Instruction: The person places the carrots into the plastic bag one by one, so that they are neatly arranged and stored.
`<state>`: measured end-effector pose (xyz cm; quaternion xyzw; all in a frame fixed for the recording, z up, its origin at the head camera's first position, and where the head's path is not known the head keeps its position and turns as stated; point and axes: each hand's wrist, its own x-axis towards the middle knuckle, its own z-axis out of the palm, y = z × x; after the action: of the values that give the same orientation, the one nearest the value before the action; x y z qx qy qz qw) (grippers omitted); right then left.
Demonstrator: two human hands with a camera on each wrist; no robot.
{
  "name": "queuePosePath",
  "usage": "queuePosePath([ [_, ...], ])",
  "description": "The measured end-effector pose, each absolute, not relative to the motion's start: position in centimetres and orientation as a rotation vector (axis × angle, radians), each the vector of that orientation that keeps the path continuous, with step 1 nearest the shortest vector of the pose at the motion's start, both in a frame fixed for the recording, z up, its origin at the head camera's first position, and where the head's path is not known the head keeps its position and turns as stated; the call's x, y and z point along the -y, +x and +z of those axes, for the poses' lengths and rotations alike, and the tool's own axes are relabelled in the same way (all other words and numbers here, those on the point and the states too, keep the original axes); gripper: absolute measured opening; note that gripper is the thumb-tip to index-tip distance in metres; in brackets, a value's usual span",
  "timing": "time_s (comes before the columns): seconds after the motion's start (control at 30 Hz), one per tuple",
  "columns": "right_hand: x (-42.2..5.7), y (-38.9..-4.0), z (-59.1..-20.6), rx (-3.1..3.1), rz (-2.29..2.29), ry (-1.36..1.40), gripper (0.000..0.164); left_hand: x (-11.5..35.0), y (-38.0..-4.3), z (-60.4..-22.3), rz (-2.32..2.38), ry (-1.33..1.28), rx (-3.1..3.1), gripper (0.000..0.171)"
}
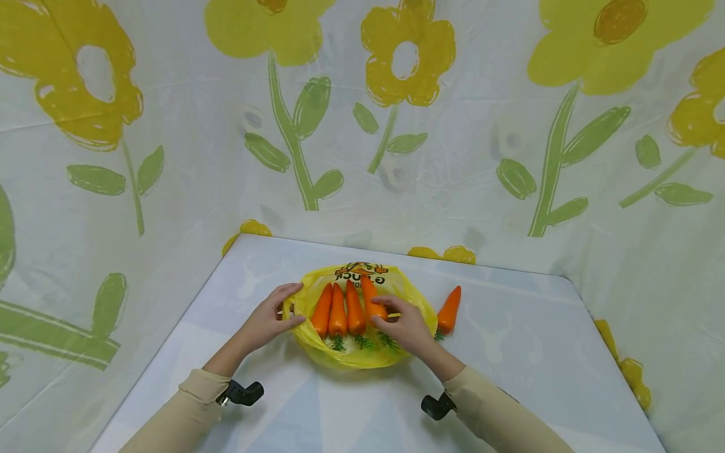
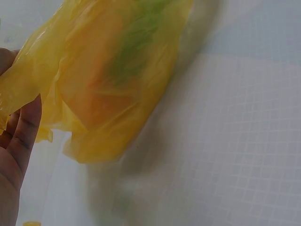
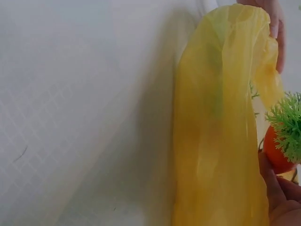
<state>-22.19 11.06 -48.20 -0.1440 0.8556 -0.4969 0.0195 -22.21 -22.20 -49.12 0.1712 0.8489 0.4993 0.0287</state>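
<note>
the left hand [image 1: 270, 319] pinches the yellow bag's [image 1: 362, 358] rim to keep its mouth spread on the table [image 1: 510, 377], so the right hand [image 1: 404, 327], gripping a carrot [image 1: 370, 299], gets room beside three others inside, one carrot [image 1: 449, 309] lying outside

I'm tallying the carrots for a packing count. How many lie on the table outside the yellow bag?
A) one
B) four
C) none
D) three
A: in the head view a single carrot lies on the table just right of the yellow bag, while four others sit side by side in the bag, between the left hand and the right hand.
</note>
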Motion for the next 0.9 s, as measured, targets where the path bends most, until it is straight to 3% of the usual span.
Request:
queuePosePath([
  [0.9,-10.5,-24.5,-49.4,-2.677,-1.375,-0.434,0.034,22.2,-22.2,-49.1,1.578,0.543,-2.596,0.072],
])
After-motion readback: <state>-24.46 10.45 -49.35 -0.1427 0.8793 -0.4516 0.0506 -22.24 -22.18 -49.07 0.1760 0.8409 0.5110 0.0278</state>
